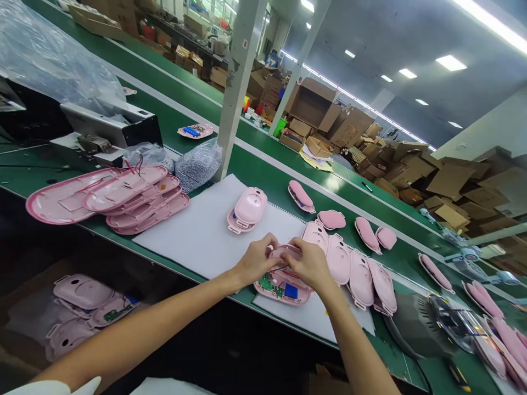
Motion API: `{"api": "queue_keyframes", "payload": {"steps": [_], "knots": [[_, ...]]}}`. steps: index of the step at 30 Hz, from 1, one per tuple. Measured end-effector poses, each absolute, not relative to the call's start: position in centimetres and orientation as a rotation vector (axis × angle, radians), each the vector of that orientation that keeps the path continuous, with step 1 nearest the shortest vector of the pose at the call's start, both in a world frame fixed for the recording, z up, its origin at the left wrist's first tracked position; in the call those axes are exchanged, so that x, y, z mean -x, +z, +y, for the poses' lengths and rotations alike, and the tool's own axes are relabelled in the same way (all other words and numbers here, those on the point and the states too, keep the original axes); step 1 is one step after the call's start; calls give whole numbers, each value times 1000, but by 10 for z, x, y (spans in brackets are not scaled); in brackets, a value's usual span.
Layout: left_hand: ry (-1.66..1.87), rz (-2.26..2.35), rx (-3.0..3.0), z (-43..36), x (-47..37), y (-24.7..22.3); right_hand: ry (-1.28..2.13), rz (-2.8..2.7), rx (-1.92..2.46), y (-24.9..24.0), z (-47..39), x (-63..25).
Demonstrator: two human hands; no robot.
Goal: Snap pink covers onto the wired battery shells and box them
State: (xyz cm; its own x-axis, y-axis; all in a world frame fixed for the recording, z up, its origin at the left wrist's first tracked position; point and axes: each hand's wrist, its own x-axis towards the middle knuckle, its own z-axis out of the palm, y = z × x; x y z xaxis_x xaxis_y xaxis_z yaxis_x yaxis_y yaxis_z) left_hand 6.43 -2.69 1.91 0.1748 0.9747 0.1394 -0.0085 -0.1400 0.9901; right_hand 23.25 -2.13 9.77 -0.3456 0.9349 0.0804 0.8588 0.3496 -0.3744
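Both of my hands meet over the white foam sheet [197, 241] near the bench edge. My left hand [260, 257] is closed on the left side of a pink plastic shell [288, 252]. Gripping its right side is my right hand [308, 262], fingers curled round the rim. Just below the hands lies an open pink housing [284, 293], with a green circuit board [269, 282] and a blue battery block [291, 291] inside. My fingers hide part of the shell. Whether it touches the housing I cannot tell.
A closed pink unit [249, 207] lies on the foam. Right of my hands is a row of pink shells [338, 259]; left is a stack of larger pink covers [135, 197]. A post [239, 82] stands behind. Below the bench, a box holds pink units [84, 293].
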Motion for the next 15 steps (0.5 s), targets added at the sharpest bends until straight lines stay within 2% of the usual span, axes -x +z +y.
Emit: {"api": "queue_keyframes", "payload": {"steps": [5, 12, 15], "knots": [[1154, 1028, -1381, -26, -60, 25, 458, -2455, 1456, 97, -8, -233], [1125, 1118, -1445, -6, -58, 29, 276, -2566, 1511, 101, 10, -238], [987, 1073, -1392, -4, -56, 35, 261, -2480, 1560, 98, 13, -235]]}}
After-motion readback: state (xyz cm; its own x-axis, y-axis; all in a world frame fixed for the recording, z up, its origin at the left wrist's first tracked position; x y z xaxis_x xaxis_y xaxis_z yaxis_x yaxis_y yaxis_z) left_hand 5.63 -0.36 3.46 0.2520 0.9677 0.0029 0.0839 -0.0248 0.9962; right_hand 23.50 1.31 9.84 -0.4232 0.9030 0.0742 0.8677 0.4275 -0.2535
